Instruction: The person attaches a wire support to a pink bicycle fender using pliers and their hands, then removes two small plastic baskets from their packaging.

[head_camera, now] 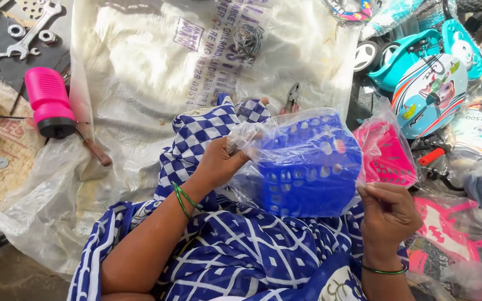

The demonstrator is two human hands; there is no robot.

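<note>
Your two hands grip a blue perforated plastic basket [308, 173] in its clear plastic bag [302, 125], held over your lap.

Nearest, blue-and-white patterned cloth [241, 251] covers your lap; above it your left hand [218, 163], green bangles at the wrist, is closed on the bag's gathered film at the basket's left edge, while your right hand [389, 214] pinches the film at its lower right corner. Just beside the basket on the right lies a pink plastic basket [386, 153], also bagged. Beyond, small pliers [292, 97] rest on a white woven sack [157, 67] spread on the ground, with a pink plastic bottle with a black base [48, 100] at its left edge and a steel spanner [26, 42] farther off. A teal child's ride-on toy [425, 67] stands at the far right.
</note>
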